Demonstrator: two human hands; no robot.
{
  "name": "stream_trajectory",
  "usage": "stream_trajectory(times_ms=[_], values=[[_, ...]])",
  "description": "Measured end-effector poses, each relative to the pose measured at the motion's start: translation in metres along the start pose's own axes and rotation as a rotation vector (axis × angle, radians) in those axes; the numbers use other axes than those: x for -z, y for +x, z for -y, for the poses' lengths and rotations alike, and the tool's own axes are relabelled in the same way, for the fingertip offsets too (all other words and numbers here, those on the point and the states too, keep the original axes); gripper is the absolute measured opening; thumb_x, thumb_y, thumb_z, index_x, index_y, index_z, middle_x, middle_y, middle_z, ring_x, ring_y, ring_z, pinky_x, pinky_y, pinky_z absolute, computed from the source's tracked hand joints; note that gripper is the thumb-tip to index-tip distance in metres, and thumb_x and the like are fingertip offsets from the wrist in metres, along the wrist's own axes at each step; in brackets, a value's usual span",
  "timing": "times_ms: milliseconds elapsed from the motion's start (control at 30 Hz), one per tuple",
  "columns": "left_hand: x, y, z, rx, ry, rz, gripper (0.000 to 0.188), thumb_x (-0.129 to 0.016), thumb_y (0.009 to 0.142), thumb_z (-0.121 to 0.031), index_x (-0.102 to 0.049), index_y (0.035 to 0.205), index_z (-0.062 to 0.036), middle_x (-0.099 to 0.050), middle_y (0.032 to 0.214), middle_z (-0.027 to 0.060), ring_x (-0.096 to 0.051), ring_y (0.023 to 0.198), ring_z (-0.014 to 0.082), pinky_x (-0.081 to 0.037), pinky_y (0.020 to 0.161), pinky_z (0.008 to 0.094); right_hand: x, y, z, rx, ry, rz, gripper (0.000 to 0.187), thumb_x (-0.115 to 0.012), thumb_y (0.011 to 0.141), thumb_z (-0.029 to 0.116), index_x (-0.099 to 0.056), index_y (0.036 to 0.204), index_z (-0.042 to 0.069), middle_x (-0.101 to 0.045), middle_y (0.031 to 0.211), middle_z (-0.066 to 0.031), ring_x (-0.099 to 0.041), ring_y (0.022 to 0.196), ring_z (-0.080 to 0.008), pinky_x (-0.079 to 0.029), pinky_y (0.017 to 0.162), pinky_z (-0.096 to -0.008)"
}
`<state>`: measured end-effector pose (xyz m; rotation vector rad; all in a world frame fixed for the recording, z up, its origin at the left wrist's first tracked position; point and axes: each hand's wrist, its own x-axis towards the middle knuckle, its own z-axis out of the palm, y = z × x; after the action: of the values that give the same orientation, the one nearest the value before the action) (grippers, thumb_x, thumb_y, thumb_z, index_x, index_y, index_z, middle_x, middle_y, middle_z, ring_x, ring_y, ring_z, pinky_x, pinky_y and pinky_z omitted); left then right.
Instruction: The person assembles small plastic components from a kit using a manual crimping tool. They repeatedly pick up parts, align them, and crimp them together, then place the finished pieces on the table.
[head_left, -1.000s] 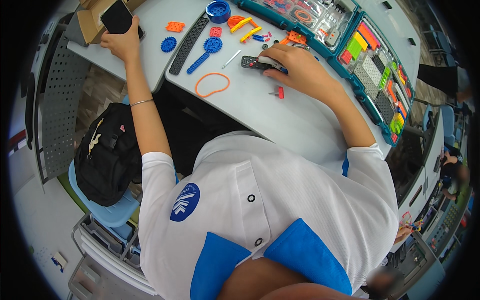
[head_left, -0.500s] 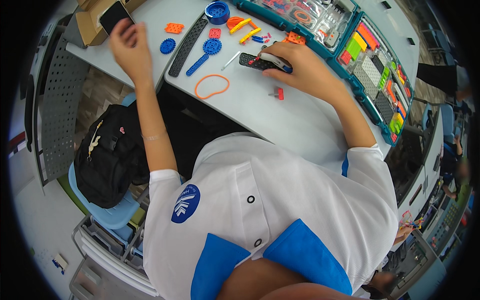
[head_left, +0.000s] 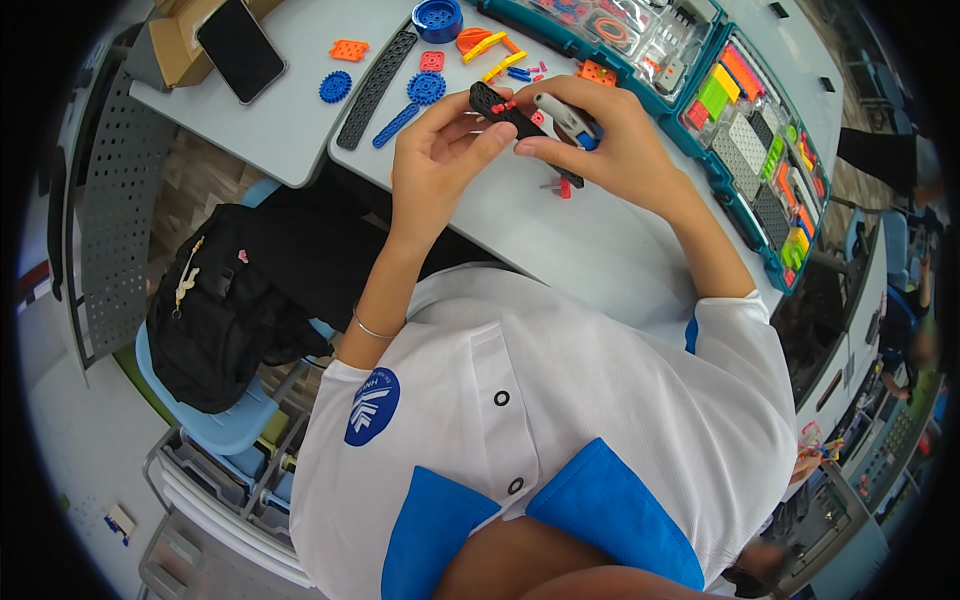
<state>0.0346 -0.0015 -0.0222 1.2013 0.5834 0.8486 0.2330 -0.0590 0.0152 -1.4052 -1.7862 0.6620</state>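
Both hands meet at the upper centre of the frame, above the pale grey worktop (head_left: pixel 560 235). The left hand (head_left: pixel 435 150) pinches the near end of a black perforated beam (head_left: pixel 497 105), fingers closed on it, and the right hand (head_left: pixel 610 140) grips the same beam's other end together with a small grey piece tipped in blue (head_left: pixel 565 118). A red peg sits in the beam, and a small red connector (head_left: pixel 563 186) lies on the worktop just below the right hand.

Up along the top edge the worktop is busy: a long black strip with holes (head_left: pixel 372 88), a blue strip (head_left: pixel 396 124) beside it, two blue gears (head_left: pixel 335 86), small orange plates (head_left: pixel 349 49), yellow and orange curved pieces (head_left: pixel 480 45), and a round blue cap (head_left: pixel 437 18). A teal parts case (head_left: pixel 760 150) runs down the upper right, its compartments packed with coloured bits. At the upper left a dark phone (head_left: pixel 240 48) rests on a cardboard box (head_left: pixel 175 50).

Lower left of the worktop, a black backpack (head_left: pixel 215 320) sits on a light blue chair (head_left: pixel 225 425), with a grey perforated panel (head_left: pixel 110 200) at the left edge. More desks and chairs blur away on the right rim.
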Motion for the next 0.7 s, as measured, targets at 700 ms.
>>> stream_trajectory(times_ms=[700], values=[[-0.014, -0.007, -0.006, -0.134, -0.047, 0.016, 0.03, -0.071, 0.089, 0.0, -0.063, 0.118, 0.0063, -0.066, 0.11, 0.0093, -0.066, 0.101, 0.0176, -0.055, 0.09, 0.0303, -0.003, 0.002, 0.005, 0.237, -0.032, -0.134, 0.023, -0.072, 0.086, 0.01, -0.061, 0.105, 0.003, -0.065, 0.097, -0.0107, -0.065, 0.083, -0.0284, -0.052, 0.071, -0.0328]])
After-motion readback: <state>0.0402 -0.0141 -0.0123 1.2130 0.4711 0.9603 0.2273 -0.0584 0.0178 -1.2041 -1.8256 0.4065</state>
